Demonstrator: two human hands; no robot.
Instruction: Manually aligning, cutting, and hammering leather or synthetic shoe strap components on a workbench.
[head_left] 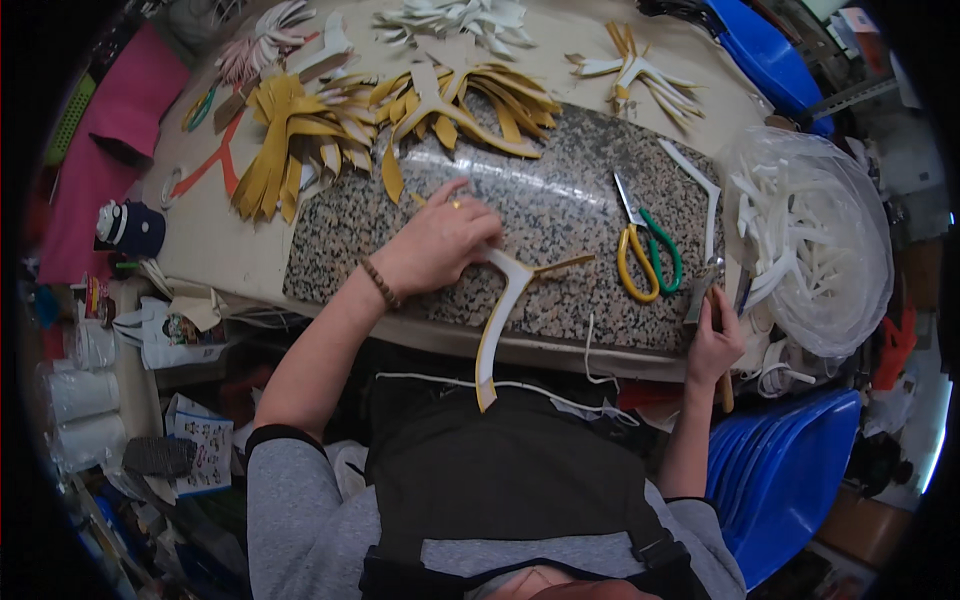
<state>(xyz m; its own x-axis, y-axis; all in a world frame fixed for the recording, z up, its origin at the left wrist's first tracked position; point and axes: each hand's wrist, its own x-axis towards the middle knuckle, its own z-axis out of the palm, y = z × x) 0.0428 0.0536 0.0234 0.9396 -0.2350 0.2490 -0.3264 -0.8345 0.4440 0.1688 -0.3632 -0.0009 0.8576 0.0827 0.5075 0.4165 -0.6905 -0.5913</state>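
My left hand [445,240] is over the speckled stone slab [560,200], its fingers curled round one end of a Y-shaped strap piece [502,305]. This piece is white with yellow edging; one arm hangs over the slab's near edge and a thin yellow arm points right. Part of it is hidden under the hand. At the slab's right edge my right hand [715,345] is closed round a hammer [727,388] with a wooden handle and a metal head. Scissors [650,255] with one yellow and one green handle lie on the slab between my hands, touched by neither.
Yellow strap bundles [290,140] and another Y-shaped piece [430,100] lie along the slab's far side. A white bent strip [700,185] rests near its right edge. Beyond stands a clear bag [860,230] of white pieces. Stacked blue plastic chairs or tubs [790,480] are below right.
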